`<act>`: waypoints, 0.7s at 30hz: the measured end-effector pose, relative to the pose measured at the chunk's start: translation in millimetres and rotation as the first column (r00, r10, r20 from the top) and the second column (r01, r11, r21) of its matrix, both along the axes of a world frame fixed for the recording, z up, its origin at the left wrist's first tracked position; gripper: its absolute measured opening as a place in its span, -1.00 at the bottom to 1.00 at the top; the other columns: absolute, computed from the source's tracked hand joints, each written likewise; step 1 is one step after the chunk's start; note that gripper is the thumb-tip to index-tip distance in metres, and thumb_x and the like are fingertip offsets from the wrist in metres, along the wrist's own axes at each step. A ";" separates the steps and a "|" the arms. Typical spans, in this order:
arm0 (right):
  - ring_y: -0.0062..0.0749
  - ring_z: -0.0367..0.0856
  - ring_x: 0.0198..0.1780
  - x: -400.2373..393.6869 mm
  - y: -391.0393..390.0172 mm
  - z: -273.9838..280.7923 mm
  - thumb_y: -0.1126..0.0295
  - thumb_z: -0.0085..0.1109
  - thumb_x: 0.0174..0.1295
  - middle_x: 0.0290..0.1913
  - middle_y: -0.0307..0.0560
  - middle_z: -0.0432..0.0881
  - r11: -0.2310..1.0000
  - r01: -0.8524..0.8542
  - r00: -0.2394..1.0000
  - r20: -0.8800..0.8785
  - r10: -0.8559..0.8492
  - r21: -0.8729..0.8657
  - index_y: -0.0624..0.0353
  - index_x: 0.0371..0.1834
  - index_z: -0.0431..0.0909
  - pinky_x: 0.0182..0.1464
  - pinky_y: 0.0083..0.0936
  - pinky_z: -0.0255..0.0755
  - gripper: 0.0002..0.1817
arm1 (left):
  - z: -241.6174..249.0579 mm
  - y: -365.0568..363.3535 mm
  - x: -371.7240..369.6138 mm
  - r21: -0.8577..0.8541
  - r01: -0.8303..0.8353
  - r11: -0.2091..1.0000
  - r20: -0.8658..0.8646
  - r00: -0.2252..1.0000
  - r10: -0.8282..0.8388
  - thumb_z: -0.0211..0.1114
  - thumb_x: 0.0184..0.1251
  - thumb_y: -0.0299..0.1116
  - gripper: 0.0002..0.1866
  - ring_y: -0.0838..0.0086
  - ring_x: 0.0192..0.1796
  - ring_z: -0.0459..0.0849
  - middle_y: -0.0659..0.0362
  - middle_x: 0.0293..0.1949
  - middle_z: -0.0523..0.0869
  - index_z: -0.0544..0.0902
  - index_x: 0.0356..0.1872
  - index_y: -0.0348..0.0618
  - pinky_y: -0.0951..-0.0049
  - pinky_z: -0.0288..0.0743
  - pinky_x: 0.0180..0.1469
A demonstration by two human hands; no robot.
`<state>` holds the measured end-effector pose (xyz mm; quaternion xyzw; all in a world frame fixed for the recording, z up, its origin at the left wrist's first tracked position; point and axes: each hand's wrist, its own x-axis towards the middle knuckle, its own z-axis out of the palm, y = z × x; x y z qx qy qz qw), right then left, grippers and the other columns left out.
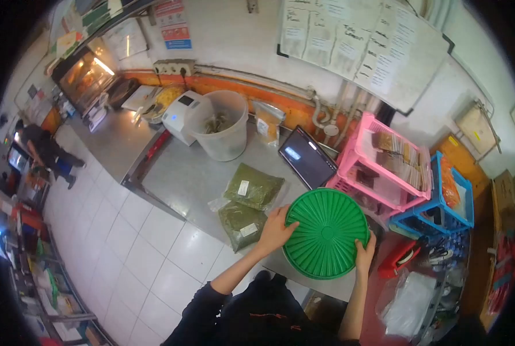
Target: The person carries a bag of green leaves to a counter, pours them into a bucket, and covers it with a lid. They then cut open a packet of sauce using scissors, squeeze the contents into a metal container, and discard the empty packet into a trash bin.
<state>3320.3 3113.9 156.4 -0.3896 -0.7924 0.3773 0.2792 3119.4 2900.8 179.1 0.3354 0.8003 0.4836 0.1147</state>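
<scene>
At the metal table (171,179), left hand (277,230) and right hand (365,254) each have a grip clasping the round green lid (326,232), ribbed face upward.

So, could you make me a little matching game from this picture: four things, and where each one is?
Things:
1. Green lid
2. Translucent bucket
3. Bags of green contents
4. Whiteboard

Places:
A. Up on the wall
B. Held at its rim by the left hand and right hand
C. Together near an edge of the metal table
D. Next to the white machine

Pairs: 1-B, 2-D, 3-C, 4-A.
</scene>
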 end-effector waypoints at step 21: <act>-0.21 0.47 -0.03 111.9 41.1 167.9 0.54 -0.07 0.17 -0.08 0.14 0.50 0.954 0.031 0.947 0.297 -0.124 0.298 0.28 0.06 0.32 0.05 -0.40 0.26 -0.65 | -92.8 -57.1 -70.0 -0.305 -0.330 0.893 -0.328 0.917 0.227 0.22 -0.12 -0.44 -0.58 0.24 0.10 0.43 0.06 -0.08 0.55 0.53 -0.10 -0.13 0.30 0.23 0.17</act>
